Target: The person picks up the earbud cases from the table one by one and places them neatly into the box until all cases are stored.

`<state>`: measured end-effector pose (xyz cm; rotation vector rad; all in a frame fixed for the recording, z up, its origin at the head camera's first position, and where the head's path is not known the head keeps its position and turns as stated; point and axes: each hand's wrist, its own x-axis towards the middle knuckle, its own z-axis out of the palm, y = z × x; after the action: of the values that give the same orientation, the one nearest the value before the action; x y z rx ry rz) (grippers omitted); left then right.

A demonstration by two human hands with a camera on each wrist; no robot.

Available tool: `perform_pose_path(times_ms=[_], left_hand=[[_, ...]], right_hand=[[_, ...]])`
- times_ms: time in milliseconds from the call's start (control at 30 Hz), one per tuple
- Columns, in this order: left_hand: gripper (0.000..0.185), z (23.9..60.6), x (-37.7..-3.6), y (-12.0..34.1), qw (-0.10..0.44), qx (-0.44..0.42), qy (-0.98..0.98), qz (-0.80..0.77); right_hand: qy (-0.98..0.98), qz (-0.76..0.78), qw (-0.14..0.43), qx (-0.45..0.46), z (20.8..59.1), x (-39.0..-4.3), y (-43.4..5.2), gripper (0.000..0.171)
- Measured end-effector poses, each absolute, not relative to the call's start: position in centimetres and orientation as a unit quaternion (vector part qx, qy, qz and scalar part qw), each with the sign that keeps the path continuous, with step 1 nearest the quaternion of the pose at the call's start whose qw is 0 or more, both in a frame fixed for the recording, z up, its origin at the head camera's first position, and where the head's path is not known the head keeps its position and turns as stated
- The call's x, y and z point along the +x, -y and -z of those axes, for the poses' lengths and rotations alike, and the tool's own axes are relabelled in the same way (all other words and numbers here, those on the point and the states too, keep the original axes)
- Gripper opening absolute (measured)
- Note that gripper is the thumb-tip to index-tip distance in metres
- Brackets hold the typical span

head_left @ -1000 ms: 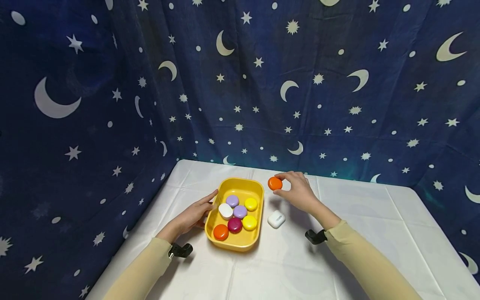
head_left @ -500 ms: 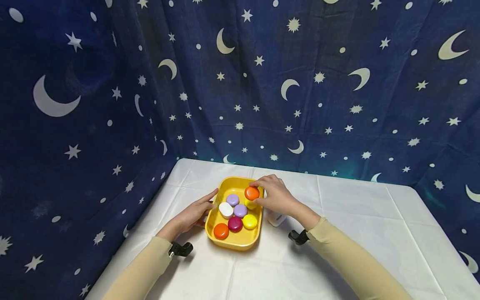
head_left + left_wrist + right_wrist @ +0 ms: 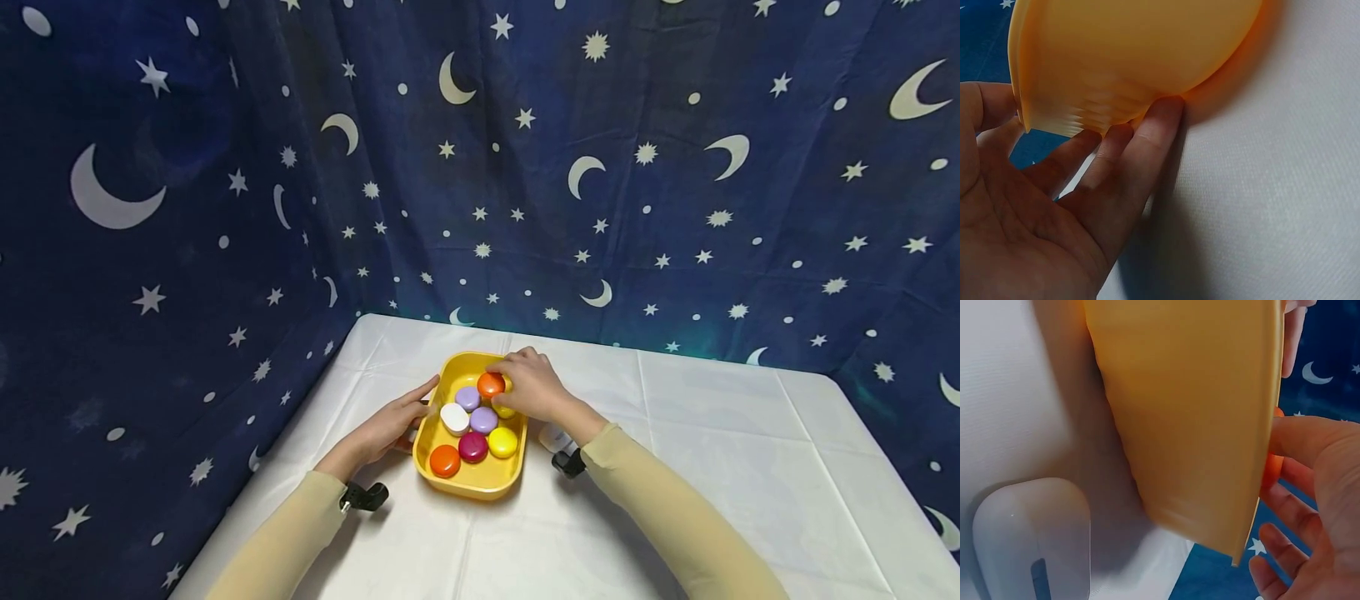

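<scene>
1 yellow tray (image 3: pixel 465 485), 2 orange cases (image 3: pixel 491 384), 2 purple, 2 yellow, 1 white, 1 magenta, 2 hands (image 3: pixel 534 387)

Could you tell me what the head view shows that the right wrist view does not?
Only the head view shows the tray's contents: seven coloured cases, with the right hand holding an orange case above them, and the left hand. Only the right wrist view shows the white case in full. Both show the yellow tray.

You will find nothing to read here: no words, brands or numbers on the yellow tray (image 3: pixel 471 487), the coloured cases in it, or the white case (image 3: pixel 1032 540) beside it. The backdrop (image 3: pixel 480 167) carries only printed moons and stars.
</scene>
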<state>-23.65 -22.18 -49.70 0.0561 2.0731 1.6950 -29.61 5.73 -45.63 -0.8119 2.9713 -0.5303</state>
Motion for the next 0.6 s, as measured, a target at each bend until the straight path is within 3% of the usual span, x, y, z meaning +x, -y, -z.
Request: perform_pose_path(times_ms=[600], left_hand=[[0.063,49.7,-23.6,22.1,0.229,0.022,-0.751,-0.619]], right_hand=[[-0.948,0.245,-0.026,-0.202,44.6,-29.5,-9.3,0.049]])
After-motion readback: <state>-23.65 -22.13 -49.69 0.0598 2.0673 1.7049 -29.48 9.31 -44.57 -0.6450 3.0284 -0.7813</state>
